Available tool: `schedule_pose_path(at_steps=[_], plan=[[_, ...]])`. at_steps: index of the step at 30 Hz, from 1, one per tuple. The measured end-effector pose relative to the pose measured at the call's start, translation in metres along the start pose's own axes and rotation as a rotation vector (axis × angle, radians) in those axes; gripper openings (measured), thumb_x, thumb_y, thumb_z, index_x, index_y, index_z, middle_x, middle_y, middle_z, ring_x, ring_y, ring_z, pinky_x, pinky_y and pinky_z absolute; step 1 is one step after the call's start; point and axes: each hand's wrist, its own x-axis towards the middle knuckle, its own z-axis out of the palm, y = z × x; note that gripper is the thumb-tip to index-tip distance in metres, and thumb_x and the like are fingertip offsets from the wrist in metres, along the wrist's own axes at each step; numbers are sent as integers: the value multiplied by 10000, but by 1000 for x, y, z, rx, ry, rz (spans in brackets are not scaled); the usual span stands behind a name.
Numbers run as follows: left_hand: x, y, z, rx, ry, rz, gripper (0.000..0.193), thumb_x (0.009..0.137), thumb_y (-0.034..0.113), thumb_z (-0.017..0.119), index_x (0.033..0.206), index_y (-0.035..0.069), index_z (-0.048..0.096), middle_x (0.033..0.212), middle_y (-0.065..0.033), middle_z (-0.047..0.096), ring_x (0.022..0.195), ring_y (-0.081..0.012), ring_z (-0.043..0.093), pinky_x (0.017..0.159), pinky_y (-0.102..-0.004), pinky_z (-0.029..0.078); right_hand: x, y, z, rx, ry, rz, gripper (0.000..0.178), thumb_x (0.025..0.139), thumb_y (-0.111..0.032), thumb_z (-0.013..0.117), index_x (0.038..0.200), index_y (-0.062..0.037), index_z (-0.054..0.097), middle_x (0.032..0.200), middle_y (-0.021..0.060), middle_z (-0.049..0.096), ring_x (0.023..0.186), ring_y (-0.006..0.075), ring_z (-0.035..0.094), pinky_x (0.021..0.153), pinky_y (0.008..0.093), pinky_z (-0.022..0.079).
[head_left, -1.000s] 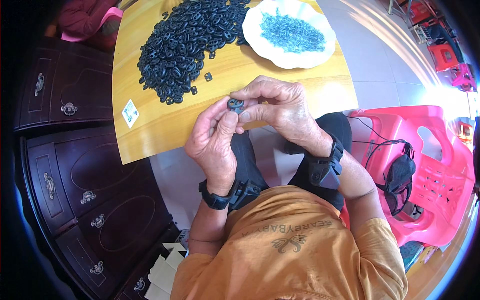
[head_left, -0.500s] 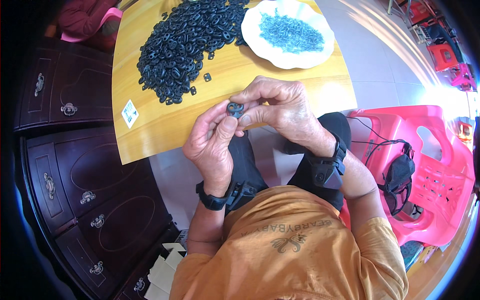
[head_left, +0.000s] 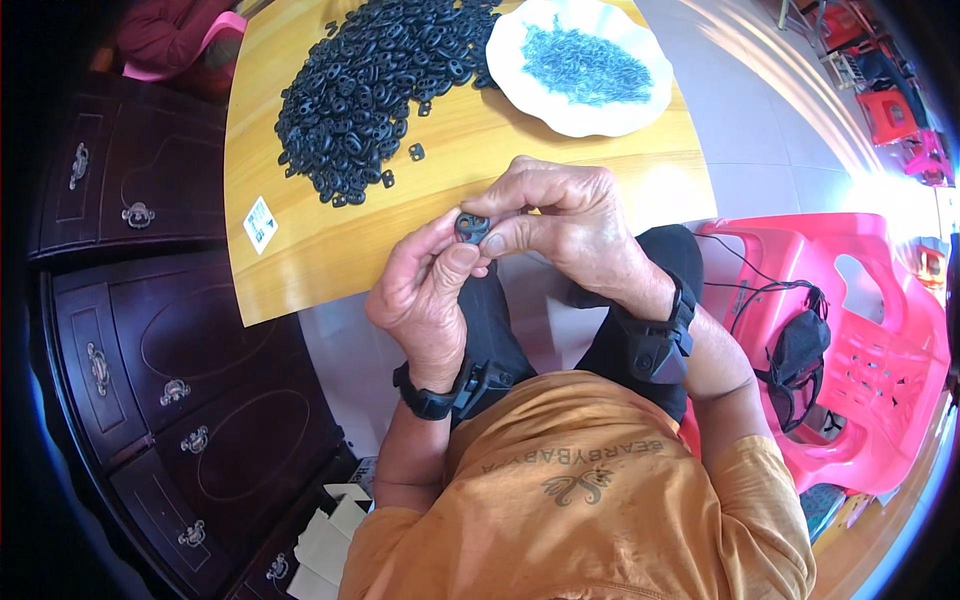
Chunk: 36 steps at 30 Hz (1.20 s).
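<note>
Between my two hands, just past the table's near edge, is a small black oval piece with holes. My left hand pinches it with thumb and fingertips from the left. My right hand grips it from the right, thumb and index finger closed at its edge. Whether a smaller part sits in the right fingertips cannot be seen. Beyond the hands, a heap of similar black pieces covers the far left of the table. To its right stands a white wavy-rimmed plate holding many small clear bluish pieces.
The yellow wooden table carries a white printed label at its left edge. Dark wooden cabinets stand at left. On a pink plastic chair at right lie a black pouch and cable. Another person's sleeve shows at the upper left.
The black piece has tilted slightly in my fingers, and both hands have shifted a little. Both still hold it in nearly the same place.
</note>
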Motion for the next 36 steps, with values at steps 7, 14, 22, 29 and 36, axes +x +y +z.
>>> schedule_pose_path(at_steps=[7, 14, 22, 29, 36], plan=[[-1, -2, 3, 13, 50, 38, 203, 778, -9, 682, 966, -60, 625, 822, -122, 638, 638, -140, 582, 577, -233, 507, -2, 4, 2, -68, 47, -46, 250, 670, 77, 711, 913, 25, 679, 808, 88, 644, 741, 134, 608, 657, 238, 508], [-3, -7, 1, 75, 14, 130, 192, 796, 10, 665, 952, -80, 598, 851, -165, 651, 648, -172, 602, 539, -267, 515, -4, 6, 5, -61, 71, -33, 239, 671, 97, 699, 899, 25, 683, 811, 89, 645, 742, 137, 611, 667, 240, 514], [-4, 0, 0, 14, 8, 46, 189, 795, -6, 660, 961, -76, 601, 889, -160, 648, 709, -171, 606, 560, -268, 514, -6, 3, 6, -73, 42, -37, 275, 689, 77, 704, 955, 15, 671, 848, 79, 629, 770, 125, 605, 680, 235, 515], [1, -1, -6, 102, -29, 147, 217, 782, -1, 680, 973, -72, 604, 909, -146, 648, 773, -163, 609, 693, -265, 516, -6, -1, 6, -142, 29, -58, 292, 686, 68, 712, 968, 6, 673, 852, 75, 630, 755, 113, 596, 669, 225, 510], [-2, -1, -4, 54, -19, 103, 219, 788, 18, 682, 967, -68, 590, 907, -147, 649, 760, -158, 607, 668, -268, 510, -5, -1, 7, -68, 42, -51, 264, 683, 75, 707, 938, 13, 681, 838, 87, 640, 761, 128, 612, 668, 230, 526]])
